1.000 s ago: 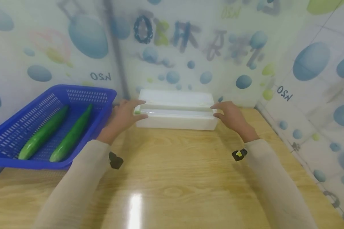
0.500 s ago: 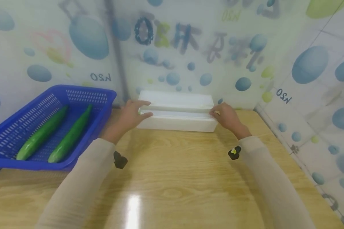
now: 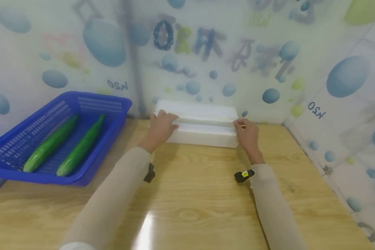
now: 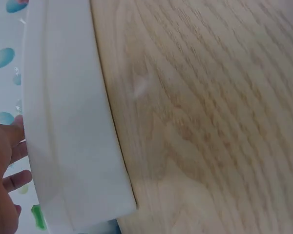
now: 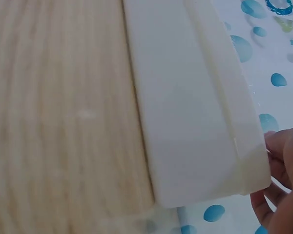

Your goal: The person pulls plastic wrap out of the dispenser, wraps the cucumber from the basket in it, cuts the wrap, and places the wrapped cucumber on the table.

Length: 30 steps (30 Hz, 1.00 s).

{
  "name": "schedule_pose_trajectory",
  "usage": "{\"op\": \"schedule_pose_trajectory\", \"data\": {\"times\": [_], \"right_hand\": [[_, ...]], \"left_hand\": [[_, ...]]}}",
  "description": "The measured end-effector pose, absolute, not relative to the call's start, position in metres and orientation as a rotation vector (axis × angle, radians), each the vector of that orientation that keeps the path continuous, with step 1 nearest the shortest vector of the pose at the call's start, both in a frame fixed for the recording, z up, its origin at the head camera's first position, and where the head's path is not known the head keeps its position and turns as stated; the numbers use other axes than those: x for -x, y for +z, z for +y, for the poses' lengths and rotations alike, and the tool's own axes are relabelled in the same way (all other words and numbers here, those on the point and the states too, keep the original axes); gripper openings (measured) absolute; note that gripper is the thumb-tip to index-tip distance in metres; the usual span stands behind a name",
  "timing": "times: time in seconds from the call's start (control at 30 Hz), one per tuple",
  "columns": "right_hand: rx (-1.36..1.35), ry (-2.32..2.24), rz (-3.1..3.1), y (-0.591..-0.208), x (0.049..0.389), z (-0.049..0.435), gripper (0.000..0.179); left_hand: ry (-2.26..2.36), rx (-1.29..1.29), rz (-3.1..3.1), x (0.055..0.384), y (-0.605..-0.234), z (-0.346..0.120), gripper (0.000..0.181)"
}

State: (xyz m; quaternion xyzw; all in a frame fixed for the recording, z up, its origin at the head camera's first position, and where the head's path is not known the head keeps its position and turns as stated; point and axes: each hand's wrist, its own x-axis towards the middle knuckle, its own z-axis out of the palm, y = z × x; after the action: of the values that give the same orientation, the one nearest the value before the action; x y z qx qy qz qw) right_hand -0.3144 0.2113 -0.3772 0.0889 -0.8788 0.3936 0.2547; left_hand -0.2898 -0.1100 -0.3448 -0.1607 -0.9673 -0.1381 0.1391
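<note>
A long white box point(image 3: 203, 137) sat at 12 o'clock from the person, at the far side of a wood-grain counter point(image 3: 187, 201), its long side running from 9 to 3 o'clock. Its white lid point(image 3: 197, 109) stood tilted up along the 12 o'clock side, leaving the top open, with a pale strip visible inside.

The left hand point(image 3: 160, 127) was at the box's 9 o'clock end, over the open top; its thumb and forefinger were apart, with a gap between the tips. The right hand point(image 3: 248, 137) was at the 3 o'clock end, fingers bent and tips close together at the corner; whether they were clamped on anything, I cannot tell. In the left wrist view, a small green piece point(image 4: 38, 217) showed just beside the box's end.

Both arms wore beige sleeves point(image 3: 273, 205), and 1 black device point(image 3: 243, 175) sat at each wrist. At 10 o'clock from the person, well apart from the box, a blue slotted basket point(image 3: 81, 178) held 2 green cucumbers point(image 3: 81, 147) side by side, narrow ends toward 1 o'clock. A pale wall point(image 3: 212, 85) with blue and green ovals and lettering rose at 12 o'clock.
</note>
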Motion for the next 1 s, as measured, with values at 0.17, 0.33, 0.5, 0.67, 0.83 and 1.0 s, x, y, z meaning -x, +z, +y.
{"op": "schedule_pose_trajectory", "data": {"times": [0.17,0.33,0.5,0.67,0.83,1.0], "right_hand": [[-0.215,1.066,-2.398,-0.371,0.312,0.216,0.025],[-0.202,1.070,-2.440,-0.365,0.308,0.216,0.028],[-0.226,1.066,-2.455,-0.363,0.308,0.219,0.026],[-0.235,1.071,-2.472,-0.363,0.310,0.224,0.025],[-0.199,1.053,-2.484,-0.362,0.313,0.223,0.027],[-0.181,1.043,-2.471,-0.360,0.315,0.219,0.026]], "left_hand": [[-0.167,0.470,-2.788,0.299,-0.340,-0.106,0.029],[0.035,0.490,-2.747,0.300,-0.329,-0.111,0.008],[0.096,0.459,-2.800,0.302,-0.325,-0.120,0.014],[0.032,0.504,-2.815,0.304,-0.328,-0.126,0.012],[-0.022,0.524,-2.774,0.306,-0.332,-0.132,0.016],[-0.042,0.526,-2.749,0.311,-0.329,-0.134,0.017]]}}
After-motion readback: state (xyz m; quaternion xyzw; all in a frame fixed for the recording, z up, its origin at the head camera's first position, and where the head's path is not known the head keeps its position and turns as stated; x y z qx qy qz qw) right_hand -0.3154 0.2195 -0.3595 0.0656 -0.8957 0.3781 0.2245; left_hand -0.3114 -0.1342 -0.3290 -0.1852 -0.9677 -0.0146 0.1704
